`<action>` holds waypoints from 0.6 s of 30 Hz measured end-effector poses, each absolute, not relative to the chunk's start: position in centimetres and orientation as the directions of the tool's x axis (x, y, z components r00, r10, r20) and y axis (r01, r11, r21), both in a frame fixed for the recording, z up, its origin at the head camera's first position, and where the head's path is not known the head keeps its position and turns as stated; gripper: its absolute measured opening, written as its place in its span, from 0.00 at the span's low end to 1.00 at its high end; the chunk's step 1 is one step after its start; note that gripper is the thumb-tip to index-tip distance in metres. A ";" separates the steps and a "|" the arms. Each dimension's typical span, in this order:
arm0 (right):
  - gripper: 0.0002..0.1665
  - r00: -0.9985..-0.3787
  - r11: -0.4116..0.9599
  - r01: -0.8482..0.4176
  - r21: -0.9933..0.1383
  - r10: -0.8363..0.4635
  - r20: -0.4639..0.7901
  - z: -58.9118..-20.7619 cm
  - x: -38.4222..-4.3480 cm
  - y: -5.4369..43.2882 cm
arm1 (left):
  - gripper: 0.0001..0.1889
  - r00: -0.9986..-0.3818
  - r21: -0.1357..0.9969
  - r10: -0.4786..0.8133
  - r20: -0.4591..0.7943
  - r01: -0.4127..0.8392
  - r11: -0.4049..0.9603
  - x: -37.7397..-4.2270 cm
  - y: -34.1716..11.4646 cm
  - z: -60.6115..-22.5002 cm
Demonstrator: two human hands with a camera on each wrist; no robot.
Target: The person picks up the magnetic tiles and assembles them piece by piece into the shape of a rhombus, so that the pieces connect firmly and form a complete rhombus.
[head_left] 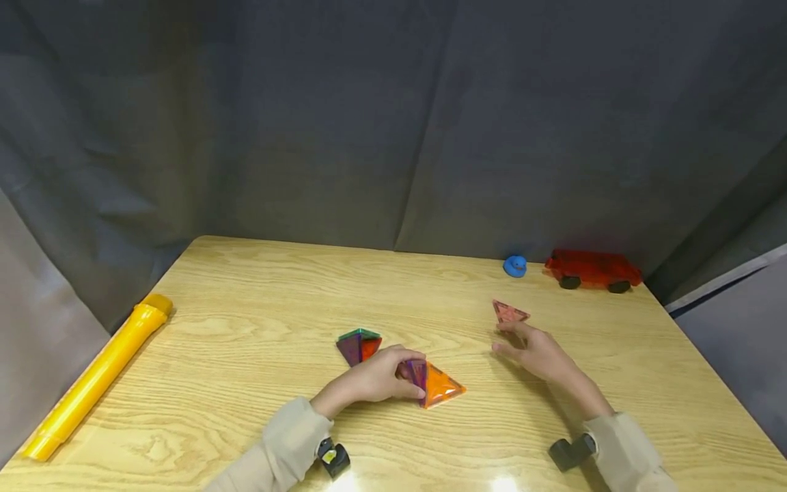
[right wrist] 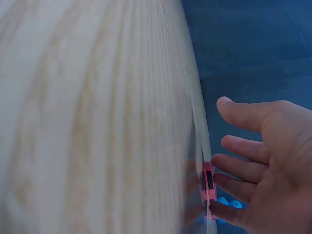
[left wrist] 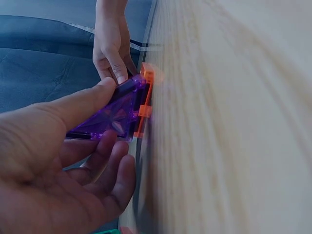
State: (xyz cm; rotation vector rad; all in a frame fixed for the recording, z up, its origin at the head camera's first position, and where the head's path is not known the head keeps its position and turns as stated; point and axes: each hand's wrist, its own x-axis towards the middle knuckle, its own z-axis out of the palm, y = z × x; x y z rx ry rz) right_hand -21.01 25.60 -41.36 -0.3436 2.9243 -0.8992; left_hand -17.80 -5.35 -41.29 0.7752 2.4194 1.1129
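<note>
My left hand (head_left: 382, 376) pinches a translucent purple triangle tile (left wrist: 114, 112) between thumb and fingers. The purple tile stands tilted up, its lower edge against an orange triangle tile (head_left: 441, 387) lying on the table. Just left and behind sits a small peaked cluster of tiles (head_left: 350, 347) in green, purple and red, partly covered by the left hand. Farther right, my right hand (head_left: 540, 352) hovers low with fingers extended and spread, nothing in its grasp. Its fingertips are right at a pinkish-red triangle tile (head_left: 507, 311) that lies flat.
Near the back edge of the wooden table (head_left: 258, 294) sit a blue rubber duck (head_left: 515, 266) and a red toy car with black wheels (head_left: 591, 268). A long yellow tube (head_left: 98, 376) lies along the left edge. Dark curtain (head_left: 332, 123) hangs behind the table.
</note>
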 end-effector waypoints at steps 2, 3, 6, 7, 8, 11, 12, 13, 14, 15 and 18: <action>0.32 -0.974 0.802 -0.183 -0.568 -0.225 -0.003 -41.4 -21.0 25.6 | 0.32 -0.783 0.776 0.614 -0.099 0.325 0.540 -17.8 -5.3 -41.3; 0.31 -0.974 0.800 -0.181 -0.572 -0.225 -0.008 -41.4 -20.9 25.6 | 0.32 -0.783 0.778 0.614 -0.100 0.323 0.539 -17.8 -5.3 -41.3; 0.29 -0.973 0.795 -0.181 -0.578 -0.229 -0.010 -41.4 -20.7 25.5 | 0.32 -0.785 0.776 0.611 -0.102 0.322 0.542 -17.8 -5.3 -41.3; 0.28 -0.973 0.794 -0.183 -0.580 -0.231 -0.009 -41.4 -20.6 25.5 | 0.32 -0.785 0.776 0.610 -0.103 0.320 0.543 -17.8 -5.3 -41.2; 0.27 -0.972 0.793 -0.186 -0.580 -0.235 -0.009 -41.4 -20.5 25.4 | 0.32 -0.786 0.776 0.610 -0.103 0.319 0.543 -17.8 -5.3 -41.2; 0.25 -0.969 0.790 -0.201 -0.579 -0.246 0.001 -41.3 -20.1 25.2 | 0.32 -0.787 0.773 0.608 -0.103 0.321 0.547 -17.8 -5.3 -41.2; 0.24 -0.968 0.790 -0.205 -0.578 -0.250 0.002 -41.3 -19.9 25.1 | 0.32 -0.787 0.774 0.609 -0.103 0.321 0.545 -17.8 -5.3 -41.2; 0.24 -0.968 0.790 -0.208 -0.576 -0.253 0.003 -41.2 -19.7 25.0 | 0.32 -0.786 0.775 0.609 -0.102 0.321 0.544 -17.8 -5.3 -41.2; 0.23 -0.966 0.790 -0.214 -0.575 -0.258 0.005 -41.2 -19.5 24.9 | 0.32 -0.785 0.776 0.611 -0.101 0.322 0.543 -17.8 -5.3 -41.1; 0.22 -0.965 0.791 -0.218 -0.571 -0.261 0.007 -41.2 -19.4 24.7 | 0.32 -0.785 0.776 0.612 -0.100 0.323 0.541 -17.8 -5.3 -41.1; 0.20 -0.960 0.786 -0.241 -0.569 -0.280 0.019 -41.2 -18.8 24.3 | 0.32 -0.781 0.780 0.616 -0.101 0.323 0.537 -17.8 -5.4 -41.1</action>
